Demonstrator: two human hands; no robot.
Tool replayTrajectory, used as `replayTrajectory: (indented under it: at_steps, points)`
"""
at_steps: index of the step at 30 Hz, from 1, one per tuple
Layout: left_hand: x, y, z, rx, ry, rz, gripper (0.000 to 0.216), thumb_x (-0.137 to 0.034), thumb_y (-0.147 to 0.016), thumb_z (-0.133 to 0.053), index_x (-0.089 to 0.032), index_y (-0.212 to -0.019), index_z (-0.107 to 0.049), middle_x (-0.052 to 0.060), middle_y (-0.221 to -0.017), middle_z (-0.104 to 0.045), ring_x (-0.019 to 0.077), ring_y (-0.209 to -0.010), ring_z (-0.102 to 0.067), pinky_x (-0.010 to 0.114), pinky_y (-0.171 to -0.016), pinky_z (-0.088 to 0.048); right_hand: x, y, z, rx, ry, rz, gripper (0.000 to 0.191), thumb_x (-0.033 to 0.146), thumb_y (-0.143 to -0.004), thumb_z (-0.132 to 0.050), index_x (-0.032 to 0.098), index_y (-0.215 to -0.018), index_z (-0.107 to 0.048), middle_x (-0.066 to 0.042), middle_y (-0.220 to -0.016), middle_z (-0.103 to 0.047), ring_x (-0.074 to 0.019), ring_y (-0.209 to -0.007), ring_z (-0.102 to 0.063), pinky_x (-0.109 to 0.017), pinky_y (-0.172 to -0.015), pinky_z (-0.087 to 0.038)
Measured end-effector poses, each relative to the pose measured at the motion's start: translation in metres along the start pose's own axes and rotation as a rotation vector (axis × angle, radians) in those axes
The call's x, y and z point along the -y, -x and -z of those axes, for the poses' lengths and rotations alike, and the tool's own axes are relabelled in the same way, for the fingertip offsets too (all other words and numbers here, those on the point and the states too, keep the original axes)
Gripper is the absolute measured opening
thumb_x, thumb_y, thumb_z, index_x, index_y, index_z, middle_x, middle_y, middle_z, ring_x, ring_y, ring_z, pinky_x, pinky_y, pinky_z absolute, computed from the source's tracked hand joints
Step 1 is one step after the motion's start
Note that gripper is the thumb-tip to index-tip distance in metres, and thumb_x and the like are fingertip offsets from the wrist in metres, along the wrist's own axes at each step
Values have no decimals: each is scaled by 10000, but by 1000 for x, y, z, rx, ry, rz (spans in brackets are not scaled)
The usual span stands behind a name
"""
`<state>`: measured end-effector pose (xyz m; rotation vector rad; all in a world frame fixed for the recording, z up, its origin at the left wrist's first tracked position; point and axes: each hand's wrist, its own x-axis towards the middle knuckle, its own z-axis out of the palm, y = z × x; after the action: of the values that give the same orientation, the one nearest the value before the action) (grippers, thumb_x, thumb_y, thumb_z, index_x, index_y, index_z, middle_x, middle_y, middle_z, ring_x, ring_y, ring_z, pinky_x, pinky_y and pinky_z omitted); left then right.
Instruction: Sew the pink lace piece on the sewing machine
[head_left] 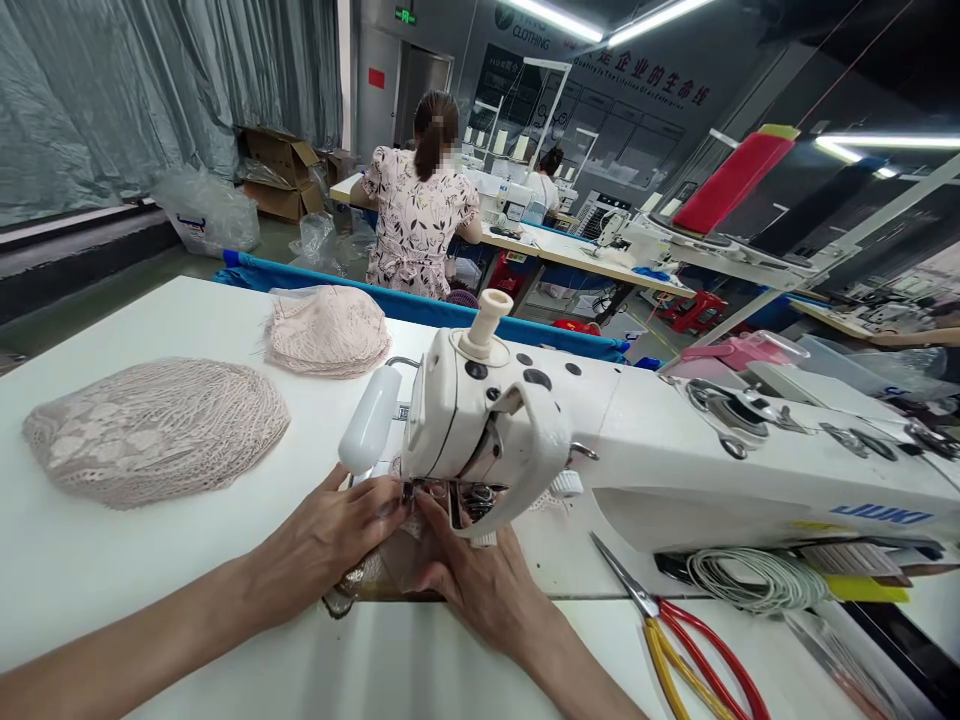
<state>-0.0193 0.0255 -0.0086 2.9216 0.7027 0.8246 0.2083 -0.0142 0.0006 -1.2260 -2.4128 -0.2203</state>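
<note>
Both of my hands rest on a small piece of pale pink lace fabric point(375, 572) under the head of a white sewing machine point(675, 450). My left hand point(330, 535) lies on the fabric, with its fingertips pressed together against the presser foot area point(439, 492). My right hand point(480, 575) presses the same piece from the right, fingers curled down on it. Most of the fabric is hidden beneath my hands.
Two stacks of pink lace pieces lie on the white table, one at the left point(157, 430) and one further back point(326, 330). Red and yellow-handled scissors point(682, 640) and a coiled white cable point(757, 578) lie at the right. Other people sit at benches behind.
</note>
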Motion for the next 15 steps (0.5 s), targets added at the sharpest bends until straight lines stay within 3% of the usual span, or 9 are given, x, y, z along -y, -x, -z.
replayTrajectory:
  at_steps: [4, 6, 11, 15]
  points:
    - [-2, 0, 0, 17, -20, -2, 308, -41, -1017, -312, -132, -1219, -525, 119, -1149, -595, 210, -1123, -573, 491, -1108, -311, 1, 0, 5, 31, 19, 40, 517, 584, -959, -492, 188, -1273, -607, -136, -1285, -613, -299, -1148, -557, -438, -894, -475]
    - [-4, 2, 0, 21, -17, -4, 305, -53, -1021, -307, -132, -1209, -534, 136, -1181, -589, 233, -1189, -543, 494, -1110, -309, 4, 2, 7, 13, -45, 104, 608, 633, -960, -431, 138, -1281, -579, -160, -1258, -625, -296, -1103, -586, -460, -914, -479]
    - [-8, 6, 3, 30, 3, -7, 311, -55, -1028, -297, -124, -1207, -541, 157, -1192, -588, 246, -1228, -511, 509, -1106, -279, 17, 7, 8, -54, -240, 121, 537, 590, -998, -369, 122, -967, -632, -131, -1042, -697, -207, -801, -658, -414, -940, -486]
    - [-8, 7, 5, 10, 9, -4, 298, -57, -1022, -322, -132, -1190, -556, 146, -1195, -589, 233, -1201, -534, 489, -1128, -254, 23, 8, 7, -58, -229, 94, 526, 574, -1000, -360, 126, -937, -628, -119, -994, -693, -201, -762, -654, -410, -887, -497]
